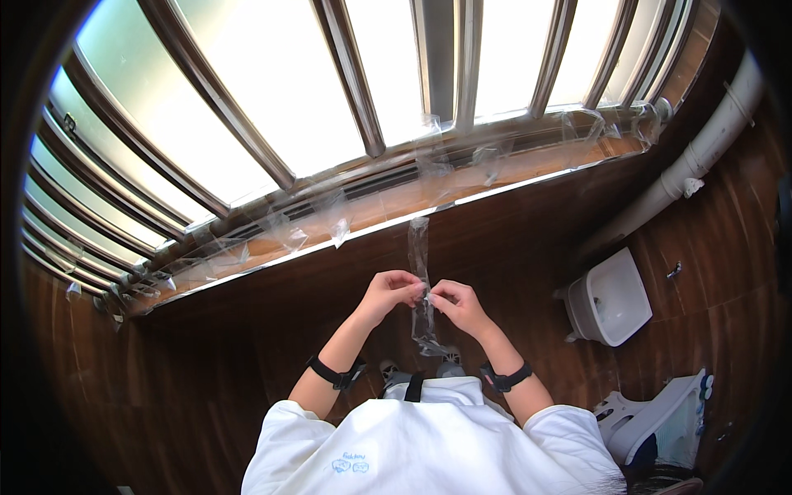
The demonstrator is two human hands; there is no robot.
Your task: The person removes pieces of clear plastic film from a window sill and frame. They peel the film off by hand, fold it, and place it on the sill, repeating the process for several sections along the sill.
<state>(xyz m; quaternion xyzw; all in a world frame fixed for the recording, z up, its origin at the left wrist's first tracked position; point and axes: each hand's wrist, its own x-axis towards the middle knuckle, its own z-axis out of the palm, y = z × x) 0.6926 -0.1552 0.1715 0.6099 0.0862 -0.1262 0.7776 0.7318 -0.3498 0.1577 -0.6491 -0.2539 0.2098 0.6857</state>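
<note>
A long, crumpled strip of clear plastic hangs in front of me, running from just below the window ledge down toward my feet. My left hand pinches it from the left, thumb and fingertips together. From the other side my right hand pinches it too, its fingertips almost touching those of the left. The strip's lower end is bunched up near my shoes. What exactly lies between the fingertips is too small to make out. Black bands circle both my forearms.
Metal bars stand before a bright window. Bits of clear plastic cling along the ledge. To the right are a white pipe, a white sink and a white plastic item. The floor is dark, wood-patterned.
</note>
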